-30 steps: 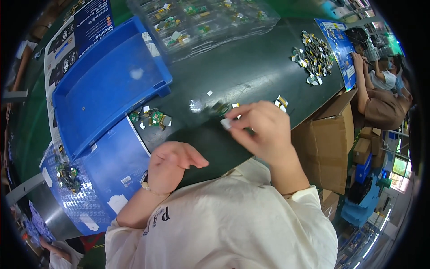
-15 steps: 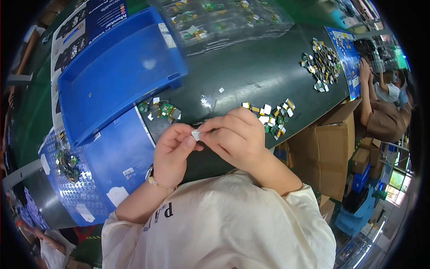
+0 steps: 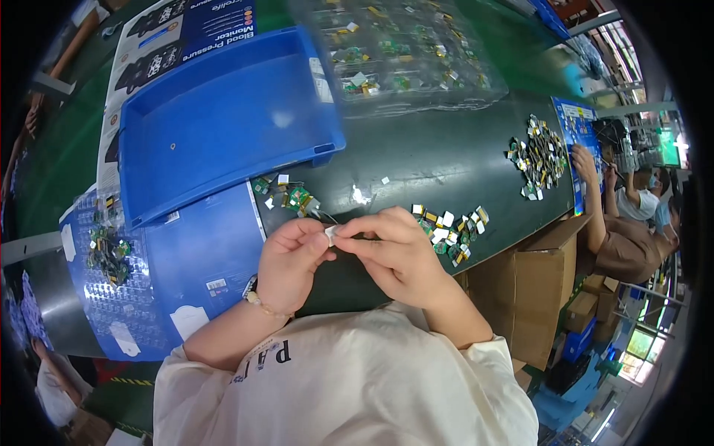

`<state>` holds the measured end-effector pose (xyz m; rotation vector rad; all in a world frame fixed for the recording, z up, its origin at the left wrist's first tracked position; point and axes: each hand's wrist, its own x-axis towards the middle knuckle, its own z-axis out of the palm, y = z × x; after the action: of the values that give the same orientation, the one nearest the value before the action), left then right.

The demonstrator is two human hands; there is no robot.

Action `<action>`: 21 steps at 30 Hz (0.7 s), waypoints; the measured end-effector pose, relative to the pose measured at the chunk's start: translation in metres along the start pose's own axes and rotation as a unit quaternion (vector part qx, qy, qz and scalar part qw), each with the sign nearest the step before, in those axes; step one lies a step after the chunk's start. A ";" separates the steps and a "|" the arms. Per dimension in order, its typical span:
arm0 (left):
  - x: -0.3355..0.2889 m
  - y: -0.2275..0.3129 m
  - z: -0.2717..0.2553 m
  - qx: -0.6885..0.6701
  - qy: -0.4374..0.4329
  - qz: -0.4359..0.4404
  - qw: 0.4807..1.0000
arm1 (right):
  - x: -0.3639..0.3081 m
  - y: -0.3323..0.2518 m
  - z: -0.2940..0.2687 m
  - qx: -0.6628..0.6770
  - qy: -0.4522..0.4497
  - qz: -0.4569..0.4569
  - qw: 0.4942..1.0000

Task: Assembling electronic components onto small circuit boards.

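Close in front of my body, my left hand (image 3: 291, 262) and my right hand (image 3: 396, 251) meet with their fingertips around a small white square piece (image 3: 330, 234). Thumb and forefinger of the left hand pinch it from one side, while the right hand's fingertips press on its other edge. What lies behind the white piece is hidden by the fingers. Just beyond the left hand is a small group of green circuit boards (image 3: 299, 198) with white pads. Past the right hand lies a loose pile of similar small boards (image 3: 455, 236).
A blue plastic tray (image 3: 223, 119) stands at the far left on printed cardboard. Clear blister trays (image 3: 401, 52) with boards lie at the back. Another board pile (image 3: 537, 160) sits to the right, near a cardboard box (image 3: 520, 297). A co-worker's hand (image 3: 584, 162) is beyond it.
The whole view has shifted, so table items appear lower. Both hands stay together at the white piece, which now looks tilted or bent between the fingertips.
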<state>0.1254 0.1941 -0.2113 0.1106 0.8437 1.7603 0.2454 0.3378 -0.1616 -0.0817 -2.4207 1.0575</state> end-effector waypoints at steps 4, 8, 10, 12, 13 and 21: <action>0.000 0.003 0.002 -0.051 0.016 0.015 0.998 | 0.007 -0.003 -0.004 0.004 -0.025 -0.016 1.000; 0.002 0.006 0.005 -0.067 0.020 0.035 0.997 | 0.050 0.012 -0.010 -0.051 -0.008 -0.076 0.996; 0.003 0.006 0.006 -0.043 0.004 0.028 0.999 | 0.075 0.024 0.005 -0.054 0.081 -0.069 0.993; 0.005 0.008 0.007 -0.030 0.006 0.023 0.999 | 0.083 0.024 0.020 -0.136 0.084 -0.039 0.986; 0.005 0.008 0.007 -0.018 0.010 0.018 1.000 | 0.085 0.024 0.024 -0.217 0.084 -0.008 0.972; 0.002 0.010 0.006 -0.011 -0.054 -0.037 0.998 | 0.040 0.021 -0.003 0.035 -0.046 -0.006 0.998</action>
<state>0.1190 0.1980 -0.2014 0.1572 0.7414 1.6773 0.2083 0.3645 -0.1580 0.0068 -2.4600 1.1629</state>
